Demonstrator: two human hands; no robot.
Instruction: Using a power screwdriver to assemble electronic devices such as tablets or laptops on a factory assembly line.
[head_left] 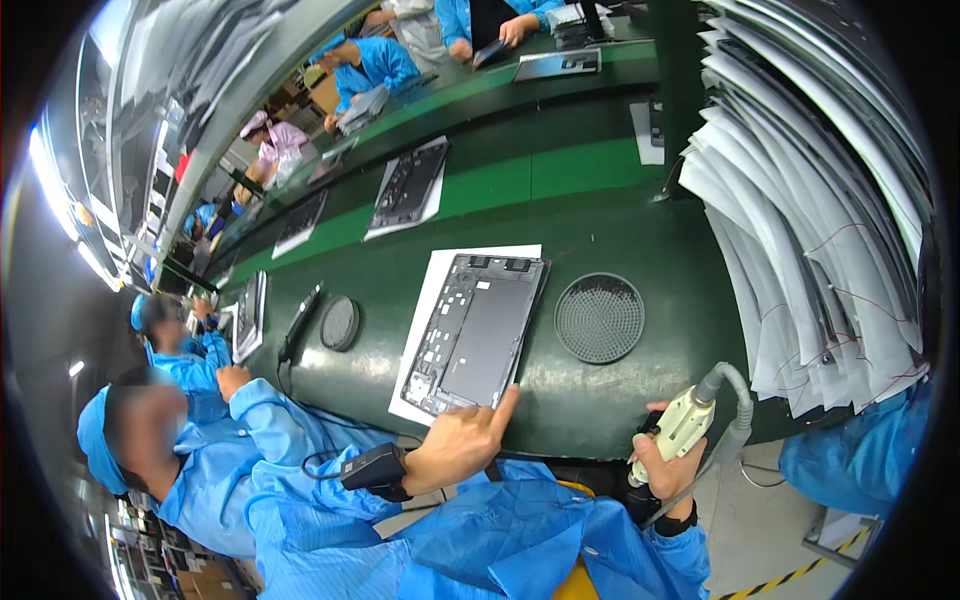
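An opened dark grey device panel [478, 332] lies on a white sheet [428, 292] on the green belt. My left hand [462, 443] touches the panel's near edge, forefinger stretched onto its corner, and holds nothing. A black band sits on that wrist. My right hand [668, 468] grips a cream-coloured electric screwdriver [688, 418] with a grey hose, held off the table's near edge, right of the panel.
A round black mesh screw tray [598, 317] lies right of the panel. A smaller round tray [339, 323] and a black screwdriver [300, 318] lie to the left. More panels on sheets ride the belt [520, 180]. White sheets [800, 220] hang at right. Other workers in blue sit nearby.
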